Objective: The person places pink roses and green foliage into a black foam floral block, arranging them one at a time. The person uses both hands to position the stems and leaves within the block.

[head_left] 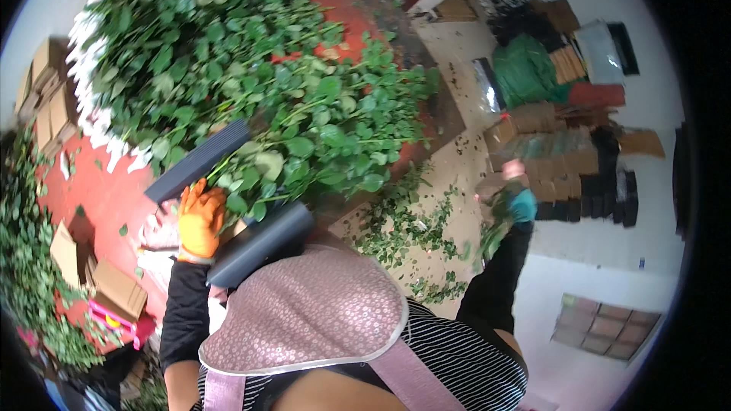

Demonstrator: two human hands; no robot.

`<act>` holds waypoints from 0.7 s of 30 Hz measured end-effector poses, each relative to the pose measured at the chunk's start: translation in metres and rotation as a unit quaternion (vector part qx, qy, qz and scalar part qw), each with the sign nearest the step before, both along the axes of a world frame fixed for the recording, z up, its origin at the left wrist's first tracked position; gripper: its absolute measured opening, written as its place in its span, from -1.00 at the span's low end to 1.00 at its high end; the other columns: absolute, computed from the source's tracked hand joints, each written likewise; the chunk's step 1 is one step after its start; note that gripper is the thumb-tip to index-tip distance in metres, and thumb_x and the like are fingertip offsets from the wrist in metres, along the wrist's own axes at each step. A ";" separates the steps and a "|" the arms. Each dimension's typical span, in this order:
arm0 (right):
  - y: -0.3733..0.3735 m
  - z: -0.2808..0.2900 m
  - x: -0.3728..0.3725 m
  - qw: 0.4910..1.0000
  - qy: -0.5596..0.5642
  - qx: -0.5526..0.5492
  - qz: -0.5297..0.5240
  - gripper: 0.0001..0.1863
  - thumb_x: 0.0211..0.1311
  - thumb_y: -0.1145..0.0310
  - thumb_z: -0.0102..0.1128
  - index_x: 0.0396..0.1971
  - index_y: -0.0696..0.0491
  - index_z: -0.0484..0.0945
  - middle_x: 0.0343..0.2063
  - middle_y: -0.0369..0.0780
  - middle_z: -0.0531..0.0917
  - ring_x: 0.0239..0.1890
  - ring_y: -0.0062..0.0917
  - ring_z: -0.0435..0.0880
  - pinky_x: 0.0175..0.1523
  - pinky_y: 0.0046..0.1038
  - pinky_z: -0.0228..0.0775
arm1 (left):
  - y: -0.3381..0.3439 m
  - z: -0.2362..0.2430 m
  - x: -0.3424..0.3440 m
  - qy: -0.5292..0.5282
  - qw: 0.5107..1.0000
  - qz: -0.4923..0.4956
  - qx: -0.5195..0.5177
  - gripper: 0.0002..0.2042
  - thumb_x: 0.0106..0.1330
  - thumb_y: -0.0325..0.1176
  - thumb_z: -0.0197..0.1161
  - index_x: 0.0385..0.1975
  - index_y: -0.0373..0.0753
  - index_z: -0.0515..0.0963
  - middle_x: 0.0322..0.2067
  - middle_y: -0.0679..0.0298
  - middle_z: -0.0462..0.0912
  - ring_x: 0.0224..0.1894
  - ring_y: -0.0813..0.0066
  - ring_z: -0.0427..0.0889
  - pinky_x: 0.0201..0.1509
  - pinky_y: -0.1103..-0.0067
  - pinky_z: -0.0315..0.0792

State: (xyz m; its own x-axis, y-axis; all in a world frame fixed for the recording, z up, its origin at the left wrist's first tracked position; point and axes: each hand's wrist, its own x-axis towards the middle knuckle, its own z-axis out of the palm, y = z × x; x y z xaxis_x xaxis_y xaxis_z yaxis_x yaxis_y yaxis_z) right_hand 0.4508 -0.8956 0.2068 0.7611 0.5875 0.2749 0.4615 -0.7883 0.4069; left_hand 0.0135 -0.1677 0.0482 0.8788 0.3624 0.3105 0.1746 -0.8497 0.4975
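My left hand (199,222), in an orange glove, is closed around leafy stems (263,171), with its fingers partly hiding them. It lies between two dark grey ridged boards, one beyond it (199,161) and one nearer me (263,243). Pale pink wrapped flower heads (158,230) show just left of this hand. Far out to the right, my right hand (522,205), in a teal glove, is smeared by motion. Green leaves (496,227) are bunched at it, and something pink shows at its tip; I cannot tell whether that is fingers.
A large heap of leafy stems (228,53) covers the red table (95,179), white-netted heads (90,68) facing left. Cardboard pieces (118,289) and more foliage (34,259) lie left. Fallen leaves (411,236) litter the floor; stacked cardboard (544,152) stands by the right wall.
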 end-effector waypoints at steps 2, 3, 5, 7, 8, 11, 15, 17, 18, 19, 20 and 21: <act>0.100 -0.107 -0.048 0.903 0.368 0.221 -0.021 -0.68 0.32 0.38 0.12 0.01 0.19 0.55 -0.21 -0.14 0.67 -0.35 -0.42 0.66 -0.25 -0.39 0.54 | 0.004 0.001 -0.004 0.016 1.000 0.008 0.020 -0.73 0.05 -0.49 0.31 -0.22 -0.07 0.61 -0.10 0.36 0.67 0.18 0.16 0.52 0.33 0.17 0.24; 0.156 -0.130 -0.078 0.816 0.476 0.322 -0.066 -0.65 0.32 0.34 0.15 0.04 0.16 0.53 -0.20 -0.17 0.67 -0.30 -0.48 0.64 -0.20 -0.43 0.52 | 0.004 0.001 -0.004 0.022 0.999 0.005 0.026 -0.72 0.05 -0.49 0.31 -0.21 -0.06 0.60 -0.09 0.36 0.66 0.18 0.16 0.52 0.33 0.18 0.23; 0.257 -0.142 -0.124 0.674 0.617 0.389 -0.116 -0.59 0.33 0.26 0.21 0.11 0.12 0.50 -0.18 -0.24 0.65 -0.20 -0.60 0.60 -0.12 -0.51 0.48 | 0.004 0.004 -0.006 0.017 1.000 0.009 0.008 -0.73 0.03 -0.50 0.33 -0.24 -0.05 0.62 -0.10 0.38 0.69 0.18 0.16 0.52 0.33 0.18 0.22; 0.317 -0.137 -0.149 0.546 0.728 0.374 -0.176 -0.57 0.35 0.16 0.17 0.07 0.15 0.51 -0.16 -0.22 0.63 -0.20 -0.54 0.63 -0.14 -0.46 0.50 | 0.005 0.005 -0.007 0.014 1.000 0.005 -0.007 -0.71 0.01 -0.52 0.34 -0.25 -0.04 0.62 -0.11 0.38 0.69 0.18 0.15 0.52 0.34 0.19 0.20; 0.313 -0.151 -0.145 0.521 0.722 0.416 -0.185 -0.57 0.37 0.16 0.15 0.07 0.15 0.50 -0.18 -0.23 0.62 -0.22 -0.55 0.63 -0.15 -0.47 0.50 | 0.005 0.005 -0.006 0.009 1.000 0.001 -0.022 -0.69 -0.01 -0.53 0.34 -0.24 -0.03 0.62 -0.10 0.38 0.69 0.19 0.15 0.51 0.35 0.20 0.18; 0.309 -0.186 -0.134 0.410 0.705 0.555 -0.161 -0.59 0.40 0.16 0.09 0.08 0.13 0.47 -0.23 -0.24 0.61 -0.25 -0.57 0.62 -0.18 -0.48 0.49 | 0.002 0.009 -0.005 0.021 0.999 -0.001 -0.026 -0.68 -0.02 -0.54 0.33 -0.24 -0.03 0.62 -0.09 0.39 0.69 0.20 0.15 0.51 0.37 0.20 0.15; 0.315 -0.191 -0.120 0.268 0.622 0.735 -0.040 -0.70 0.46 0.17 -0.01 0.03 -0.01 0.49 -0.17 -0.25 0.65 -0.18 -0.53 0.63 -0.15 -0.41 0.54 | 0.001 0.007 -0.005 0.039 0.999 -0.010 -0.032 -0.74 0.01 -0.45 0.33 -0.24 -0.08 0.64 -0.06 0.34 0.68 0.23 0.11 0.45 0.36 0.13 0.13; 0.352 -0.146 -0.125 0.363 0.545 0.756 -0.025 -0.67 0.47 0.20 -0.01 0.10 0.02 0.46 -0.06 -0.21 0.62 -0.06 -0.52 0.60 -0.06 -0.39 0.53 | 0.002 0.004 -0.008 0.035 0.999 -0.007 -0.023 -0.75 0.02 -0.42 0.34 -0.25 -0.07 0.64 -0.04 0.33 0.66 0.24 0.11 0.43 0.36 0.12 0.12; 0.365 -0.124 -0.126 0.394 0.515 0.762 -0.007 -0.66 0.46 0.22 0.00 0.12 0.04 0.46 -0.02 -0.20 0.60 -0.02 -0.51 0.59 -0.02 -0.39 0.53 | 0.002 0.003 -0.007 0.039 0.999 -0.009 -0.021 -0.75 0.02 -0.41 0.34 -0.25 -0.07 0.64 -0.03 0.33 0.66 0.24 0.11 0.43 0.36 0.12 0.13; 0.378 -0.106 -0.119 0.389 0.517 0.761 0.035 -0.66 0.45 0.26 0.02 0.11 0.07 0.46 0.00 -0.19 0.59 -0.02 -0.51 0.59 0.00 -0.41 0.52 | 0.001 0.003 -0.007 0.043 0.999 -0.010 -0.019 -0.76 0.03 -0.41 0.34 -0.25 -0.07 0.64 -0.02 0.33 0.66 0.25 0.11 0.43 0.36 0.12 0.13; 0.392 -0.091 -0.111 0.385 0.519 0.759 0.077 -0.67 0.44 0.29 0.03 0.10 0.10 0.47 0.01 -0.19 0.57 -0.02 -0.51 0.59 0.02 -0.43 0.52 | 0.000 0.006 -0.006 0.038 0.999 -0.013 -0.016 -0.75 0.04 -0.43 0.34 -0.23 -0.07 0.62 -0.01 0.33 0.64 0.25 0.10 0.42 0.35 0.11 0.13; 0.406 -0.082 -0.104 0.377 0.522 0.756 0.118 -0.68 0.43 0.33 0.05 0.09 0.13 0.48 0.02 -0.19 0.56 -0.02 -0.51 0.59 0.04 -0.44 0.51 | 0.000 0.009 -0.006 0.034 0.999 -0.017 -0.010 -0.74 0.04 -0.43 0.34 -0.22 -0.07 0.62 -0.02 0.35 0.63 0.25 0.13 0.43 0.36 0.14 0.12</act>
